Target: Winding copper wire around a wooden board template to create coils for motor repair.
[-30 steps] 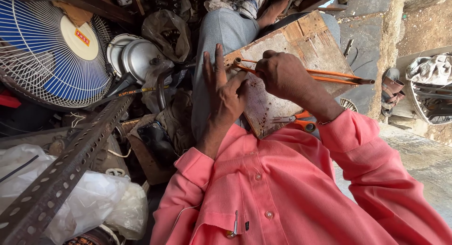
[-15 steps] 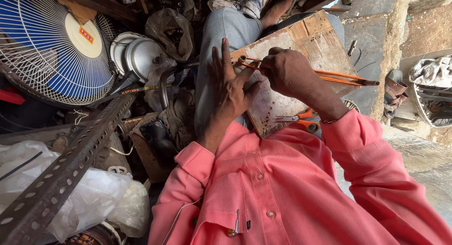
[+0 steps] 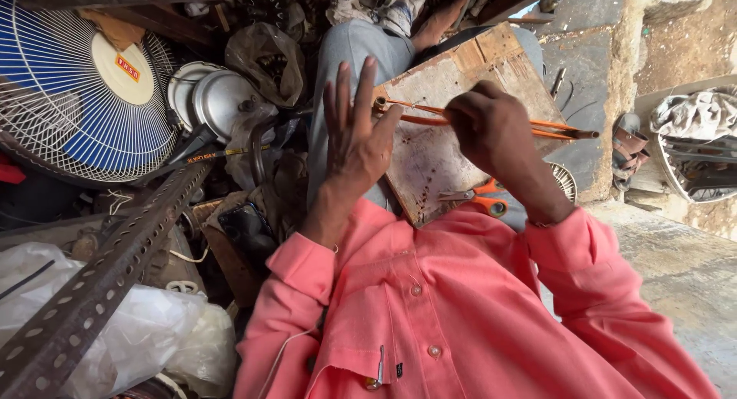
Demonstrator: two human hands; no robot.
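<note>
shirt [image 3: 461, 322] pink | fan [image 3: 77, 84] blue-white | scissors [image 3: 480, 199] orange | rods [image 3: 491, 121] orange

- a worn wooden board [image 3: 430, 157] rests across the person's lap, tilted;
- orange-handled scissors [image 3: 480, 199] lie at its near edge;
- thin orange rods [image 3: 537, 126] cross its far part

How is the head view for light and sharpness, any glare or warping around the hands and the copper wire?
Head view: soft daylight, no harsh glare; left hand, right hand and copper wire sharp; wooden board evenly lit; clutter behind the fan falls into shadow; wide-lens bending at edges.
</note>
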